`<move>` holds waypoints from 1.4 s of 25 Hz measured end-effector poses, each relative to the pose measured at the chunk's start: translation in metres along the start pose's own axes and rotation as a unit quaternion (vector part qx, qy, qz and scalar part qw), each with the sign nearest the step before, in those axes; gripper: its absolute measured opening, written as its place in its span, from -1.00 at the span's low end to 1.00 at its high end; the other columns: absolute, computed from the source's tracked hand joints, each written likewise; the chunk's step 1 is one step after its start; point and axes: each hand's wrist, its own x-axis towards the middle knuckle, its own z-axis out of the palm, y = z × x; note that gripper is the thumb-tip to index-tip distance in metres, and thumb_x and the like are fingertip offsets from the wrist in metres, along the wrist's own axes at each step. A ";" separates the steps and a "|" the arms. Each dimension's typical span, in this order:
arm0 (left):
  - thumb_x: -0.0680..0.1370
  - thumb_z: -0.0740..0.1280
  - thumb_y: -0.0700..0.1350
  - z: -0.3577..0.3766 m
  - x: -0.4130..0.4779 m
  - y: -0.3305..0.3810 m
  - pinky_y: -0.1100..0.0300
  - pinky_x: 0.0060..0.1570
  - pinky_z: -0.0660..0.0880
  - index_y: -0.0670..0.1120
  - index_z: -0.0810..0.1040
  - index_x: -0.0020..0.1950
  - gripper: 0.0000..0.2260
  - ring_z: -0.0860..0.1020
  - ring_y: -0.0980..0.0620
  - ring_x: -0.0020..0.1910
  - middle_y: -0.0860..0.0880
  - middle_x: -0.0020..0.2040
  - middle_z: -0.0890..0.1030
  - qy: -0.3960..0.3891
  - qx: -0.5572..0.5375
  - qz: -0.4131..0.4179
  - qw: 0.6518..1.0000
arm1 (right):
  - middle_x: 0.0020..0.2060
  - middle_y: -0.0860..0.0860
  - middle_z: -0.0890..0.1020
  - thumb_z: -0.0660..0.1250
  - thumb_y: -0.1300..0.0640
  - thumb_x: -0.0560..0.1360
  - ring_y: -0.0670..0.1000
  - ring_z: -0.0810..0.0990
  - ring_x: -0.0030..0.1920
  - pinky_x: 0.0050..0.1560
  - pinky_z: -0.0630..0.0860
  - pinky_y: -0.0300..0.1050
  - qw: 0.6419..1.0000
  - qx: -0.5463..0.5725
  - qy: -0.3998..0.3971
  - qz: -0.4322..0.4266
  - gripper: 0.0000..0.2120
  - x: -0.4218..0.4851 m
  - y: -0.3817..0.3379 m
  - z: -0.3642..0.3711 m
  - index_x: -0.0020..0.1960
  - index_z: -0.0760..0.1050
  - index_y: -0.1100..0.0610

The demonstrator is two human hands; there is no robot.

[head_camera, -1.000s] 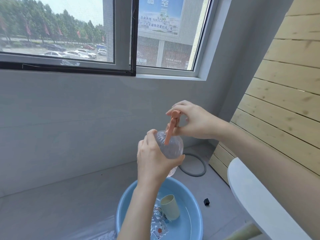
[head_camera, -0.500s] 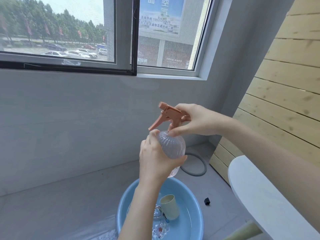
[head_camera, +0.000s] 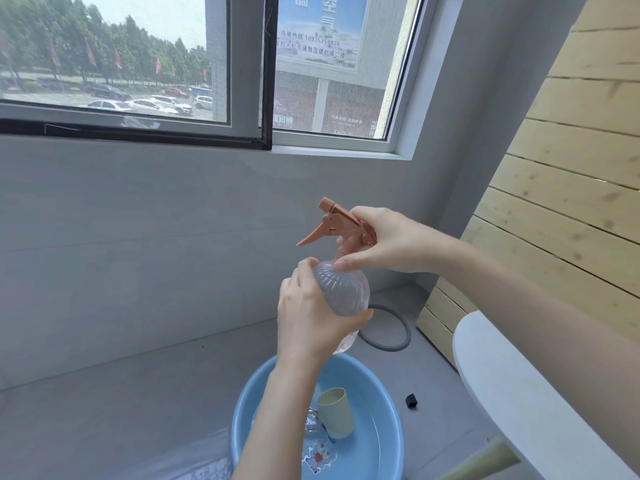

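While the left hand [head_camera: 311, 322] is wrapping its fingers and thumb round the clear ribbed body of the spray bottle [head_camera: 344, 289], the right hand [head_camera: 389, 240] is gripping the salmon-pink trigger head [head_camera: 334, 225] at the bottle's neck, its thumb lying along the collar and its fingers curling behind the pump. Both hands are holding the bottle upright in the air, above the far rim of a light-blue plastic basin [head_camera: 384, 445] that is standing on the grey floor. The trigger lever is pointing down and to the left. Inside the basin a pale green cup [head_camera: 336, 412] is lying tilted. A grey hose loop [head_camera: 401, 336] is resting on the floor behind the bottle, a small black object [head_camera: 411, 400] is sitting just right of the basin, and a white tabletop [head_camera: 502, 393] is entering from the right.
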 end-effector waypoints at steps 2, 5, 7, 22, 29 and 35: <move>0.22 0.56 0.13 0.000 0.000 0.000 0.33 -0.01 0.18 -0.07 0.29 0.38 -0.17 0.34 0.03 0.21 0.06 0.21 0.45 -0.004 0.000 -0.002 1.000 | -0.06 -0.02 0.69 0.51 0.24 0.37 -0.02 0.67 -0.02 0.13 0.58 -0.02 0.998 0.061 -0.014 -0.011 -0.63 0.000 0.001 -0.002 0.12 0.49 0.12; 0.22 0.56 0.13 0.002 -0.001 -0.001 0.33 -0.01 0.19 -0.07 0.28 0.38 -0.16 0.34 0.04 0.23 0.07 0.22 0.44 -0.012 0.002 -0.005 1.000 | -0.15 -0.07 0.70 0.50 0.24 0.34 -0.11 0.67 -0.12 0.07 0.58 -0.08 0.998 0.028 0.045 -0.022 -0.69 -0.002 0.000 0.005 0.03 0.51 0.10; 0.22 0.57 0.13 0.002 -0.001 -0.002 0.31 0.01 0.23 -0.07 0.28 0.38 -0.16 0.36 0.03 0.23 0.07 0.21 0.45 -0.014 -0.003 -0.010 1.000 | -0.17 -0.08 0.69 0.50 0.20 0.35 -0.14 0.65 -0.13 0.02 0.56 -0.17 0.997 -0.004 0.075 -0.032 -0.70 -0.005 -0.003 0.015 0.04 0.50 0.10; 0.11 0.59 0.22 -0.011 0.000 0.006 0.15 0.26 0.33 0.19 0.07 0.47 0.07 0.31 0.14 0.31 0.21 0.22 0.35 -0.075 -0.102 -0.026 0.992 | -0.14 0.22 0.69 0.48 0.28 0.40 0.14 0.70 -0.12 0.06 0.61 0.08 0.981 0.162 0.097 -0.036 -0.80 -0.010 -0.008 -0.006 0.00 0.56 0.25; 0.14 0.56 0.20 -0.008 -0.006 0.005 0.03 0.23 0.43 0.28 0.17 0.37 -0.10 0.42 0.12 0.23 0.22 0.21 0.45 -0.107 -0.073 -0.018 0.991 | -0.02 0.29 0.66 0.45 0.31 0.42 0.16 0.66 0.03 0.07 0.61 -0.05 0.975 0.213 0.055 -0.012 -0.73 -0.019 0.007 -0.009 0.11 0.55 0.31; 0.17 0.58 0.18 -0.002 -0.004 0.008 0.07 0.21 0.42 0.16 0.21 0.43 -0.09 0.43 0.12 0.22 0.17 0.23 0.46 -0.024 -0.052 0.001 0.998 | -0.06 0.08 0.70 0.46 0.32 0.41 -0.07 0.68 -0.05 -0.05 0.54 -0.35 0.971 0.208 0.116 -0.024 -0.75 -0.028 0.008 0.003 0.07 0.55 0.31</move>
